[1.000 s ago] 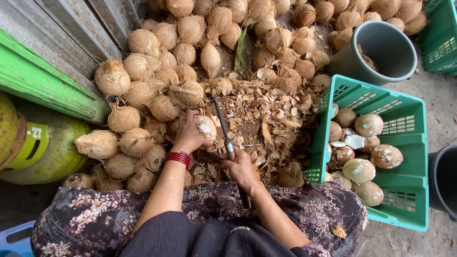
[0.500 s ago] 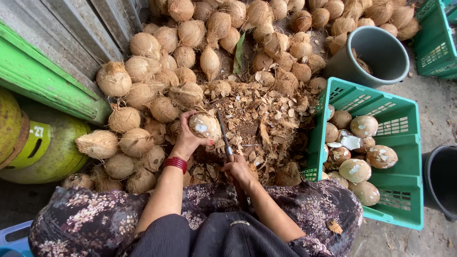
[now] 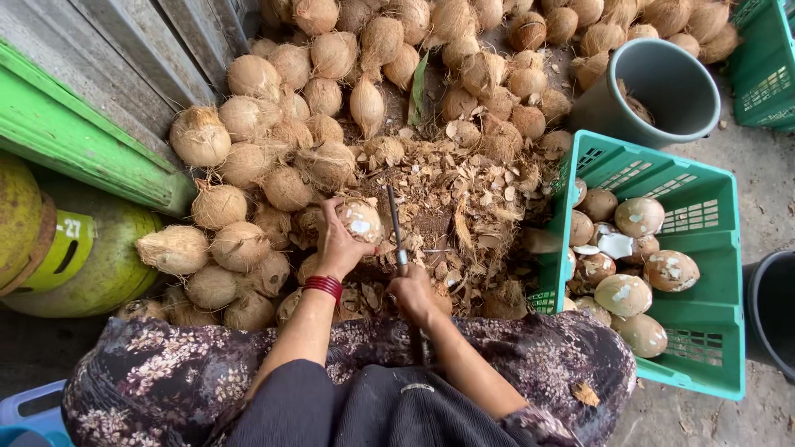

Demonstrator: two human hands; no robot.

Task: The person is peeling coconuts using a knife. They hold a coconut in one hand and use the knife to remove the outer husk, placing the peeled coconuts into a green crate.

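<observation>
At the far left a yellow-green gas cylinder [image 3: 79, 248] stands below a green board [image 3: 83, 145], and beside it lies a heap of husked coconuts [image 3: 273, 124] on the ground. The person's left hand [image 3: 339, 244] cups a partly peeled coconut [image 3: 360, 219] — fingers wrapped round its lower side, holding it just above a mound of shell chips [image 3: 464, 207]. Touching the coconut's right edge is the dark blade [image 3: 392, 219], its handle gripped in the closed right hand [image 3: 411, 290]. With the blade so near the left fingers, a slip off the hard round shell could well cut them — and the coconut could roll free if the grip loosens. Further right, a green crate [image 3: 704, 248] holds peeled coconuts [image 3: 638, 217], with a grey bucket [image 3: 662, 91] behind.
</observation>
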